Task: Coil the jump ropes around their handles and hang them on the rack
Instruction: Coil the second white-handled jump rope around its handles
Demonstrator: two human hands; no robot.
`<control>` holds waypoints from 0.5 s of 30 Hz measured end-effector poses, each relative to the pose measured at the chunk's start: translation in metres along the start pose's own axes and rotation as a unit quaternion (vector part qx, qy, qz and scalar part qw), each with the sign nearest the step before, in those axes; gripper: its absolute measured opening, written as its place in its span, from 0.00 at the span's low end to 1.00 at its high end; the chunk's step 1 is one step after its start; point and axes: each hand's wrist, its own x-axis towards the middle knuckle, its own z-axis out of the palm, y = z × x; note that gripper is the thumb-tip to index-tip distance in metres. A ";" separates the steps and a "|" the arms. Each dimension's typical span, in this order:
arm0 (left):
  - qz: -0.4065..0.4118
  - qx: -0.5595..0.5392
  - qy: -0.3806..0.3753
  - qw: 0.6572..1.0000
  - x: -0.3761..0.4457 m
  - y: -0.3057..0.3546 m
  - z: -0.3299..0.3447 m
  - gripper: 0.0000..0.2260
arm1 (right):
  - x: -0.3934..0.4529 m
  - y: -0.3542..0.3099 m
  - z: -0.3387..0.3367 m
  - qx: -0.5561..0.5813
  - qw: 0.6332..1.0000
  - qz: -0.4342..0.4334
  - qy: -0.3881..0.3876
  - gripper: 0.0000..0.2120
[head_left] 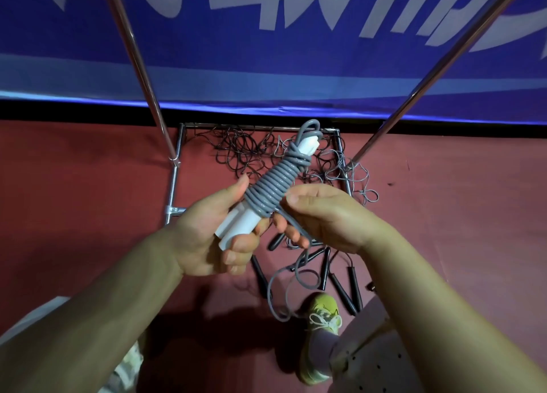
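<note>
— Hands first: what were they doing?

— Left hand (213,229) was wrapped around the lower ends of the two white handles (236,225), fingers curled under them and thumb lying up along the coil. Right hand (322,218) pinched the grey rope (275,182) just where it left the coil, the strand running between thumb and curled fingers.

— And the rope itself?

— Most of it was wound in tight turns around the paired handles, which pointed up and away from the person. A short loop stuck out past the far handle tips. The loose tail (291,289) dropped from the right hand and curled in loops down to the red floor (88,200), ending near a yellow-green shoe (321,312).

— Where was the rack?

— Its chrome frame (174,173) stood straight ahead, base on the floor, with two slanted poles rising to either side. Nothing I could see hung on it.

— Other ropes?

— Thin black rope lay tangled (245,149) inside the base, some thin grey cord (362,185) spilled over its right side, and several black handles (340,286) lay on the floor beneath the hands. Behind it all hung a blue banner (266,52) with white shapes.
</note>
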 end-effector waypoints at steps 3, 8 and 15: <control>0.030 -0.020 0.069 0.997 -0.002 0.009 -0.004 0.26 | -0.002 -0.003 0.006 -0.101 0.994 -0.018 0.036 0.13; 0.069 0.079 0.156 0.982 0.005 0.009 -0.006 0.25 | -0.004 -0.007 0.022 -0.224 0.965 -0.090 0.107 0.17; 0.187 0.313 0.272 0.890 0.021 0.001 -0.008 0.20 | -0.001 0.002 0.028 -0.217 0.958 -0.029 0.183 0.23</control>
